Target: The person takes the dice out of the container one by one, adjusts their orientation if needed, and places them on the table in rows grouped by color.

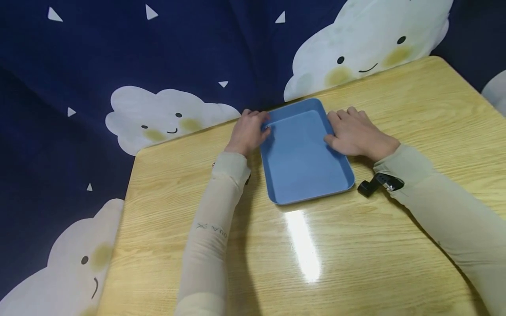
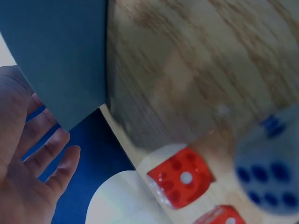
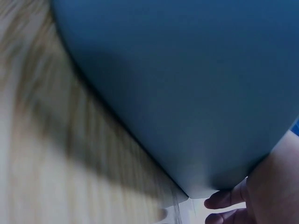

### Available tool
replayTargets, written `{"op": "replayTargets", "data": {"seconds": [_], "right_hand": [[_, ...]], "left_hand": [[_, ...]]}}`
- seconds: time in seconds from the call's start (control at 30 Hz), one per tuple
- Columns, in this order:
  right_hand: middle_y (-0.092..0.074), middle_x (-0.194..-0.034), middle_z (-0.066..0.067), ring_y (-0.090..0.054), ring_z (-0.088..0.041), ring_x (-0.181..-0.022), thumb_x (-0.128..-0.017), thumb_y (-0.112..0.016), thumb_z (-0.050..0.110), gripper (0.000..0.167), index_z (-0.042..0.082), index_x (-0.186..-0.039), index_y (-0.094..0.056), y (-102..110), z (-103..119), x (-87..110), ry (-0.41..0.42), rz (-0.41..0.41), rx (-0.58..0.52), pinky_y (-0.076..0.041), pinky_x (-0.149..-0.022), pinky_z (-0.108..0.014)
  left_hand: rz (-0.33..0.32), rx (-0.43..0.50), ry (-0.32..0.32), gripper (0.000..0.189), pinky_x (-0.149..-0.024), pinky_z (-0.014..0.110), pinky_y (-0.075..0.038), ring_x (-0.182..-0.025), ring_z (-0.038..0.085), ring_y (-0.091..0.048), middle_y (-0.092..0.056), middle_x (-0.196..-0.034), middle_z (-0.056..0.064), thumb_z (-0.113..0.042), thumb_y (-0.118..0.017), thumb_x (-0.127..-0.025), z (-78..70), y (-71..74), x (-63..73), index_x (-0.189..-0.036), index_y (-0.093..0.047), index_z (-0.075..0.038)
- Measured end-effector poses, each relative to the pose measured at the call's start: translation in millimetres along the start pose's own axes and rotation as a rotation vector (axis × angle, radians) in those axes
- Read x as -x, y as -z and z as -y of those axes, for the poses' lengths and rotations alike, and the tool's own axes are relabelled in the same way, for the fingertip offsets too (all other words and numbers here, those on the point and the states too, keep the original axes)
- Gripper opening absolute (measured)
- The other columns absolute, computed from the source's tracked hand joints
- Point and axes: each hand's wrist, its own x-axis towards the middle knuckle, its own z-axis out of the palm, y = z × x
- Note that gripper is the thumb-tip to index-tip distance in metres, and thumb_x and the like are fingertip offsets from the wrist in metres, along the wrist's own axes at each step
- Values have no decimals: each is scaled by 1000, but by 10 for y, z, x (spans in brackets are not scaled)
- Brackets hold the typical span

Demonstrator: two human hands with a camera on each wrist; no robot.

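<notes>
A shallow blue tray [image 1: 304, 158] lies on the wooden table near its back edge. At the tray's far left corner, my left hand [image 1: 248, 129] grips the rim, its thumb over the inside. Between that thumb and the fingers shows a small pale spot, too small to identify. My right hand [image 1: 353, 131] holds the right rim, thumb on the tray's side. From the left wrist, several fingers [image 2: 46, 154] appear beyond the tray's outer corner. The right wrist view shows the tray's outer wall [image 3: 177, 93] large, with part of the right hand [image 3: 261, 196] behind it.
Red dice [image 2: 182, 177] and a white one with blue pips [image 2: 268, 163] appear close to the left wrist camera; whether they lie on the table cannot be told. A dark blue curtain [image 1: 189, 48] with clouds hangs along the table's [image 1: 170, 210] back and left edges.
</notes>
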Motion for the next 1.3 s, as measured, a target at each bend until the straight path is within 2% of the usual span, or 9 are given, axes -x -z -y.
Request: {"op": "replayTargets", "data": {"seconds": [0.17, 0.3, 0.4, 0.6, 1.0, 1.3], "right_hand": [[-54, -129, -30, -44, -47, -112, -102, -44, 36, 52, -6, -133, -45, -8, 3, -6, -3, -6, 2, -39, -91, -61], [-55, -128, -30, -45, -47, -111, -102, -45, 36, 51, -5, -132, -46, -20, -4, -11, -4, -11, 2, -39, -90, -60], [-55, -127, -30, -45, -47, -111, -102, -45, 36, 51, -5, -132, -46, -24, -2, -13, -5, -12, 2, -39, -90, -60], [-56, -126, -29, -45, -47, -111, -102, -45, 36, 50, -5, -131, -46, -15, 9, -13, -6, -10, 2, -39, -90, -60], [-56, -124, -29, -45, -44, -105, -102, -44, 35, 49, -5, -131, -46, -5, 16, 2, -11, -20, 3, -39, -86, -57], [-53, -135, -32, -44, -46, -111, -102, -44, 36, 58, -6, -142, -42, 7, 37, 13, -22, 4, -1, -39, -91, -60]], "left_hand": [[-8, -37, -30, 30, -110, 37, -45, -120, 29, -59, -75, -125, 6, -25, -67, -100, -1, -29, -24, -127, -70, -12], [-5, -78, -42, 30, -106, 43, -48, -121, 31, -59, -75, -128, 4, -24, -69, -98, -33, -48, -48, -126, -71, -13], [-1, -97, -27, 29, -102, 46, -50, -121, 30, -57, -75, -129, 1, -23, -69, -97, -54, -68, -62, -125, -72, -15], [24, -126, 9, 28, -100, 45, -47, -125, 29, -53, -75, -128, -3, -22, -70, -97, -82, -94, -80, -124, -72, -18], [48, -170, 24, 28, -102, 44, -45, -127, 27, -51, -76, -127, -2, -18, -69, -98, -128, -86, -109, -125, -73, -20], [28, -150, 21, 26, -100, 43, -46, -122, 28, -54, -78, -121, -2, -17, -69, -97, -130, -69, -77, -123, -75, -20]]}}
